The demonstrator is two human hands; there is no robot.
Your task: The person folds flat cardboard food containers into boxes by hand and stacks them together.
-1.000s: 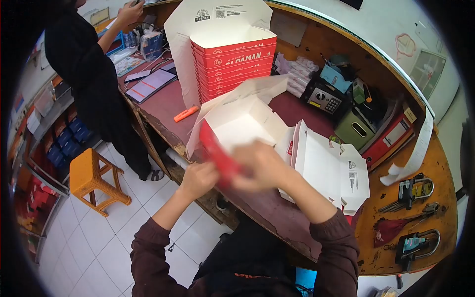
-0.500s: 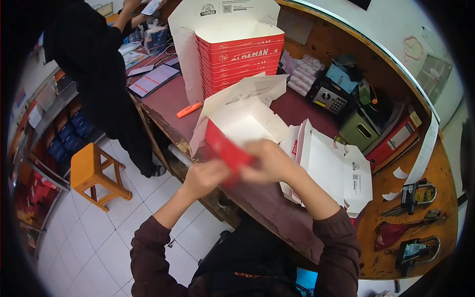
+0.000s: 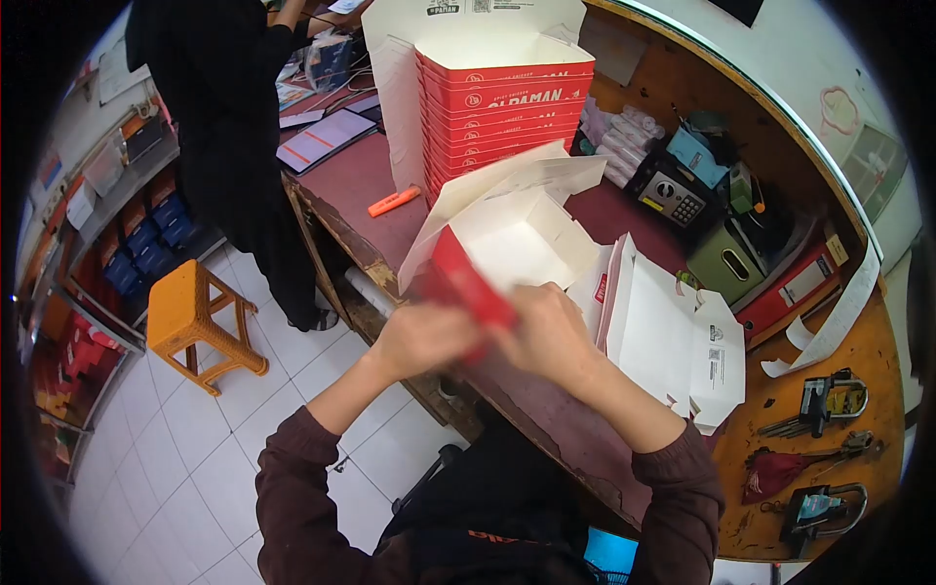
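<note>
A partly folded cardboard food box (image 3: 512, 239), white inside and red outside, lies tilted at the desk's front edge with its lid raised. My left hand (image 3: 424, 338) is closed on the near end of its red front wall, slightly blurred. On the other side, my right hand (image 3: 548, 330) pinches the same red wall; the fingertips are partly hidden. Behind the box rises a tall stack of nested red boxes (image 3: 507, 102). Flat, unfolded white box blanks (image 3: 658, 327) rest just right of my right hand.
An orange marker (image 3: 394, 201) and a tablet (image 3: 327, 139) lie to the left. A small safe (image 3: 673, 195), green holder (image 3: 726, 261) and red binder (image 3: 788, 292) line the right. Padlocks (image 3: 834, 402) sit nearer. A person in black (image 3: 219, 127) stands beyond an orange stool (image 3: 200, 322).
The view has shifted, so the desk things appear a little further right. Both hands stay on the box's red wall, which has moved only slightly.
</note>
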